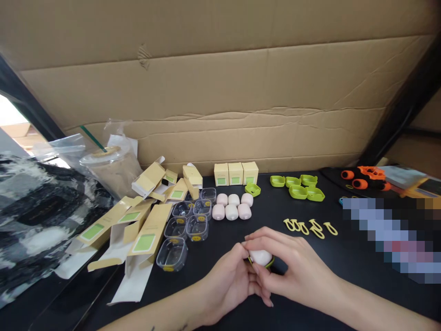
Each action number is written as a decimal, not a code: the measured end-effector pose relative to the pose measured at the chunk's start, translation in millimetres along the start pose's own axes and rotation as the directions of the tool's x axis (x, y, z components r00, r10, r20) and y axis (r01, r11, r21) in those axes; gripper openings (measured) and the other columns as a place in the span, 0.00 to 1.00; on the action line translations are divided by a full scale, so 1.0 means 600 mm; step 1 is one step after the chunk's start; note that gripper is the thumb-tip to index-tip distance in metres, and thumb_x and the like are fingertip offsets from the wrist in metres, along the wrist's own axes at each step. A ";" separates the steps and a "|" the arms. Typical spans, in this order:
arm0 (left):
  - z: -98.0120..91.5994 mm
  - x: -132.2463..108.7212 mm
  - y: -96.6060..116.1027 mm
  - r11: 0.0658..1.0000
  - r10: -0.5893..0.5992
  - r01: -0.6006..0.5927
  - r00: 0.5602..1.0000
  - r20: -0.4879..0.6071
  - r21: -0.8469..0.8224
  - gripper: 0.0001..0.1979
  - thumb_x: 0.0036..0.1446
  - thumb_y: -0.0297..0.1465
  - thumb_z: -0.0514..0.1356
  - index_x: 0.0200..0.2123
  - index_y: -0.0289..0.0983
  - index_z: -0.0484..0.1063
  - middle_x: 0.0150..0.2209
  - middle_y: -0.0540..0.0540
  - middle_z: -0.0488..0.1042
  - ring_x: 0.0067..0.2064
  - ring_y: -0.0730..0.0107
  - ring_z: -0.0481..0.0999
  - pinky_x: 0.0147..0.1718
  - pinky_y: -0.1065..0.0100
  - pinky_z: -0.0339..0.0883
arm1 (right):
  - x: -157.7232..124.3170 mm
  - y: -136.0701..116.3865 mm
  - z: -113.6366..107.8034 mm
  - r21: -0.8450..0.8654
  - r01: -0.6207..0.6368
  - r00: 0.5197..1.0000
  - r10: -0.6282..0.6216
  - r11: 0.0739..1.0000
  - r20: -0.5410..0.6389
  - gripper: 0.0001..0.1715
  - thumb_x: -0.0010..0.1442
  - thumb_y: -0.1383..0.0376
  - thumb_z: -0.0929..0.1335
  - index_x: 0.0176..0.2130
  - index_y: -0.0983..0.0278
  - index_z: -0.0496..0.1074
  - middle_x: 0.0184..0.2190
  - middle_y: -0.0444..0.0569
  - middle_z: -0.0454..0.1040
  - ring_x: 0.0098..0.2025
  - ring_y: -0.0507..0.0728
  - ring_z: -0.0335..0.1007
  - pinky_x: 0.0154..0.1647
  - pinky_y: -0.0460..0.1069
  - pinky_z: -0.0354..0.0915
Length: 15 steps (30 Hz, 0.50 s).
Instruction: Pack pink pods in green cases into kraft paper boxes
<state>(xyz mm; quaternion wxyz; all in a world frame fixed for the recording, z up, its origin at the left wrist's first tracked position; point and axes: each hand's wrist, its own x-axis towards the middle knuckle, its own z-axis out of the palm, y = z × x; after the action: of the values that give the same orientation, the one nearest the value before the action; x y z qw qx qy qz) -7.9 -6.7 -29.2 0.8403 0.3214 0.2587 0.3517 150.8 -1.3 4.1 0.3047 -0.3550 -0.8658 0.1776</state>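
Far left of the six rounded cases (232, 212), which are smooth and pale pink or white, lies crumpled black-and-white material (34, 202). Nearer to them on that side stands a wide translucent cup (115, 172) with a straight green straw (93, 139), then torn-open yellow cartons (146, 230), thin card with white insides and creased flaps. Just beside the cases, on their left, sit clear, rounded-square plastic tubs (172, 253). Behind the cases are three upright, crisp-edged boxes (236, 174). In front of them, the left hand (230, 276) cups a glossy white case (261, 255) from its left and below, fingers curled in. A thin green sleeve (271, 263) rims its lower part. The right hand (291, 259) arches over it, thumb and bent fingers closed around it. Right of the six, well apart, are hollow green shells (298, 192), slim yellow loops (303, 229) and an orange-and-black toy car (370, 174).
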 end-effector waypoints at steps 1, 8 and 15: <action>-0.001 0.001 -0.002 1.000 0.015 -0.015 1.000 0.012 0.002 0.18 0.62 0.38 0.47 0.33 0.31 0.70 0.24 0.47 0.70 0.24 0.71 0.70 0.28 0.66 0.68 | -0.001 -0.001 -0.001 0.005 -0.015 1.000 0.015 1.000 0.002 0.22 0.49 0.75 0.64 0.42 0.57 0.72 0.42 0.45 0.75 0.39 0.54 0.74 0.35 0.47 0.69; 0.003 -0.001 -0.003 0.999 0.031 -0.032 0.999 0.035 0.027 0.14 0.56 0.38 0.56 0.32 0.31 0.69 0.23 0.47 0.71 0.23 0.71 0.71 0.28 0.66 0.68 | -0.004 -0.004 -0.004 0.078 -0.071 0.997 0.068 0.994 0.042 0.15 0.51 0.74 0.66 0.39 0.58 0.71 0.37 0.45 0.72 0.37 0.55 0.71 0.36 0.48 0.69; 0.003 -0.004 0.000 1.000 -0.019 0.019 0.999 0.027 0.001 0.19 0.54 0.39 0.51 0.31 0.27 0.71 0.23 0.43 0.72 0.26 0.66 0.74 0.34 0.64 0.66 | -0.006 0.008 -0.005 0.200 -0.041 0.998 0.028 0.979 0.064 0.19 0.53 0.74 0.67 0.44 0.57 0.71 0.41 0.46 0.72 0.41 0.55 0.72 0.41 0.49 0.70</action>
<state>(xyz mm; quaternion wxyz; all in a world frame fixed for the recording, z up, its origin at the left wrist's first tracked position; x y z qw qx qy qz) -8.5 -9.3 -27.4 0.8468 0.3240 0.2505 0.3393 157.3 -0.4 2.5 0.3092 -0.3316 -0.8461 0.2803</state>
